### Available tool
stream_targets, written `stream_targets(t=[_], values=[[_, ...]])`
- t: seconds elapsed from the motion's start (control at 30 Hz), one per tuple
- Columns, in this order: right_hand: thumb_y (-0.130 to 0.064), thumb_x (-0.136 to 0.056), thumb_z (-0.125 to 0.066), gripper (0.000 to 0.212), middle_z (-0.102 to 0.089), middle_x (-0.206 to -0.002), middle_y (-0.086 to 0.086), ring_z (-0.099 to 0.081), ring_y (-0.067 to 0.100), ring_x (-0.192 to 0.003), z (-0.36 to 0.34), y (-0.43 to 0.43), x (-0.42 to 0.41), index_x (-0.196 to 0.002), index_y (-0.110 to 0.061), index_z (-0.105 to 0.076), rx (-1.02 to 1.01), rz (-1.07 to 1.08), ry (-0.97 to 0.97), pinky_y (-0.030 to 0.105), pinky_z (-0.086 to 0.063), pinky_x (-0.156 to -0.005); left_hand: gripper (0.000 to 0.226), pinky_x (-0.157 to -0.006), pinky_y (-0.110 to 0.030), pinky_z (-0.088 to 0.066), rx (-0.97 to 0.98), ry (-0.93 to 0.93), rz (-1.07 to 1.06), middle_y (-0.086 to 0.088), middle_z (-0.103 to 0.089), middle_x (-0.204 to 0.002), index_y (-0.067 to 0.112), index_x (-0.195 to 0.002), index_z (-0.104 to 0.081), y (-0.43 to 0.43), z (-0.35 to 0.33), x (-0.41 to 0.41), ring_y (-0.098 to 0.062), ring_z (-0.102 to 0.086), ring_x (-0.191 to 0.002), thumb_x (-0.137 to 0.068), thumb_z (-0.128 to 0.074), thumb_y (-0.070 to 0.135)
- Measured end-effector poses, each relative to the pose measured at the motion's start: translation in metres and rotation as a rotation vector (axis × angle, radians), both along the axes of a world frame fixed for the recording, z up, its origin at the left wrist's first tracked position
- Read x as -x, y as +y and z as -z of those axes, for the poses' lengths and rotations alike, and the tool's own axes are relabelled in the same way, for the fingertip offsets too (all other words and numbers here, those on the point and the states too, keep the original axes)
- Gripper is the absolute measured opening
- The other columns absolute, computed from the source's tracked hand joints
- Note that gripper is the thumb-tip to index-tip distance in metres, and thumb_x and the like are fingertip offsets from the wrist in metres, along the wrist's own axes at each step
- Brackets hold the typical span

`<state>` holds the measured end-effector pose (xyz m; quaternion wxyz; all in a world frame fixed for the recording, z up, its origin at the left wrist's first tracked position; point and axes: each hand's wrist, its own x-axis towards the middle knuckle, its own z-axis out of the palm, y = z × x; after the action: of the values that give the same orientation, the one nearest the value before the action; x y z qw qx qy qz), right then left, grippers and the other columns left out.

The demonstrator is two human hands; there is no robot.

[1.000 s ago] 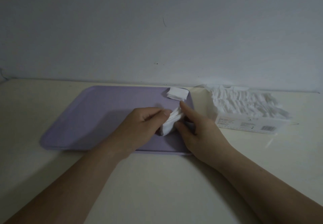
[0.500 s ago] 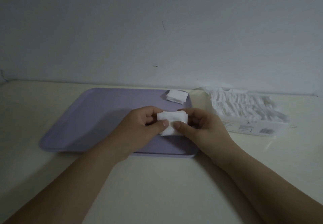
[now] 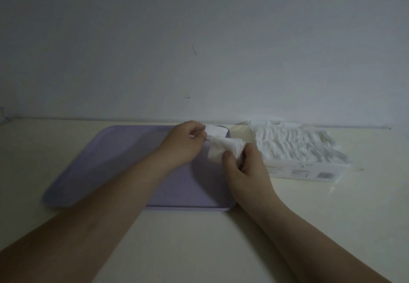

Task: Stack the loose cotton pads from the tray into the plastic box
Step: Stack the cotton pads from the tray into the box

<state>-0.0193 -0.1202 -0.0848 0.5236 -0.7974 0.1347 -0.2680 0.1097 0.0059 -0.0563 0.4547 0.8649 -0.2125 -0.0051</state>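
A lilac tray (image 3: 124, 161) lies on the cream table. My right hand (image 3: 245, 172) grips a small bundle of white cotton pads (image 3: 223, 150) above the tray's right side. My left hand (image 3: 183, 143) reaches to the tray's far right corner, fingertips closing on the loose pads (image 3: 218, 130) lying there. The clear plastic box (image 3: 305, 171) stands to the right of the tray, packed with a row of white pads (image 3: 292, 144).
The wall rises right behind the table's back edge. Bare table surface lies in front of the tray and to the right of the box. My forearms cross the table's near part.
Both hands held the bundle together over the tray; now the right hand alone holds it, shifted right and back, while the left hand has moved to the far corner pads.
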Motion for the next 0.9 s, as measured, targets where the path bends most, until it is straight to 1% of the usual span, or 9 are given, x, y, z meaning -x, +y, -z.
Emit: stream_targets(t=[0.07, 0.13, 0.23, 0.33, 0.43, 0.5, 0.67, 0.77, 0.9], values=[[-0.026, -0.101, -0.056, 0.020, -0.049, -0.073, -0.006, -0.046, -0.002, -0.054, -0.001, -0.002, 0.000, -0.086, -0.021, -0.044, -0.060, -0.002, 0.004, 0.017, -0.037, -0.052, 0.035, -0.107, -0.034, -0.048, -0.131, -0.080, 0.014, -0.005, -0.065, -0.134, 0.018, -0.134, -0.065, -0.018, 0.003, -0.021, -0.021, -0.063, -0.122, -0.100, -0.058, 0.026], [-0.026, -0.102, -0.055, 0.020, -0.047, -0.072, -0.007, -0.046, -0.004, -0.052, -0.003, -0.004, 0.001, -0.087, -0.021, -0.042, -0.092, -0.013, -0.001, 0.015, -0.038, -0.051, 0.042, -0.113, -0.038, -0.043, -0.273, -0.101, 0.040, -0.011, -0.057, -0.142, 0.024, -0.142, -0.059, -0.032, 0.005, -0.033, -0.027, -0.058, -0.130, -0.100, -0.055, 0.032], [-0.023, -0.103, -0.055, 0.021, -0.047, -0.073, -0.008, -0.046, -0.006, -0.052, -0.004, -0.005, 0.001, -0.087, -0.022, -0.041, -0.095, -0.022, -0.024, 0.014, -0.039, -0.052, 0.032, -0.112, -0.038, -0.040, -0.438, -0.154, 0.080, -0.014, -0.056, -0.137, 0.028, -0.129, -0.069, -0.040, 0.009, -0.038, -0.032, -0.054, -0.128, -0.100, -0.057, 0.028], [-0.022, -0.103, -0.054, 0.022, -0.047, -0.073, -0.007, -0.045, -0.006, -0.052, -0.004, -0.005, 0.000, -0.086, -0.023, -0.041, -0.100, -0.018, -0.036, 0.013, -0.039, -0.052, 0.027, -0.112, -0.039, -0.041, -0.394, -0.186, 0.080, -0.010, -0.050, -0.146, 0.025, -0.116, -0.074, -0.031, 0.012, -0.031, -0.031, -0.049, -0.133, -0.093, -0.061, 0.026], [-0.021, -0.103, -0.054, 0.022, -0.047, -0.074, -0.005, -0.046, -0.006, -0.052, -0.005, -0.005, 0.000, -0.086, -0.022, -0.040, -0.107, -0.002, -0.043, 0.013, -0.039, -0.051, 0.032, -0.094, -0.040, -0.053, -0.395, -0.244, 0.178, -0.002, -0.067, -0.120, 0.022, -0.101, -0.072, -0.017, 0.012, -0.020, -0.026, -0.064, -0.111, -0.082, -0.049, 0.034], [-0.022, -0.103, -0.054, 0.023, -0.048, -0.074, -0.004, -0.047, -0.007, -0.054, -0.004, -0.004, -0.001, -0.085, -0.023, -0.040, -0.104, 0.008, -0.043, 0.012, -0.039, -0.052, 0.021, -0.084, -0.039, -0.054, -0.461, -0.240, 0.204, 0.001, -0.070, -0.104, 0.025, -0.090, -0.067, -0.012, 0.005, -0.013, -0.024, -0.066, -0.099, -0.084, -0.048, 0.031], [-0.025, -0.104, -0.053, 0.020, -0.048, -0.075, -0.004, -0.046, -0.007, -0.052, -0.004, -0.004, 0.001, -0.089, -0.019, -0.041, -0.124, 0.019, -0.031, 0.015, -0.038, -0.051, 0.009, -0.068, -0.029, -0.047, -0.537, -0.229, 0.220, 0.003, -0.069, -0.087, 0.019, -0.080, -0.070, -0.004, -0.019, -0.002, -0.018, -0.062, -0.082, -0.085, -0.069, 0.027], [-0.024, -0.104, -0.053, 0.018, -0.050, -0.076, -0.004, -0.049, -0.007, -0.056, -0.005, -0.005, 0.001, -0.092, -0.017, -0.043, -0.119, 0.027, -0.044, 0.014, -0.040, -0.053, 0.017, -0.074, -0.030, -0.052, -0.440, -0.134, 0.230, 0.003, -0.072, -0.092, 0.020, -0.087, -0.073, 0.008, -0.018, 0.001, -0.014, -0.064, -0.079, -0.079, -0.083, 0.030], [-0.026, -0.103, -0.055, 0.015, -0.051, -0.077, -0.005, -0.047, 0.003, -0.061, -0.003, -0.005, 0.000, -0.096, -0.017, -0.046, -0.084, 0.010, -0.047, 0.020, -0.039, -0.056, 0.051, -0.097, -0.034, -0.057, -0.294, 0.073, 0.274, 0.005, -0.069, -0.119, 0.024, -0.127, -0.067, 0.034, -0.004, 0.011, -0.011, -0.069, -0.101, -0.080, -0.087, 0.029]])
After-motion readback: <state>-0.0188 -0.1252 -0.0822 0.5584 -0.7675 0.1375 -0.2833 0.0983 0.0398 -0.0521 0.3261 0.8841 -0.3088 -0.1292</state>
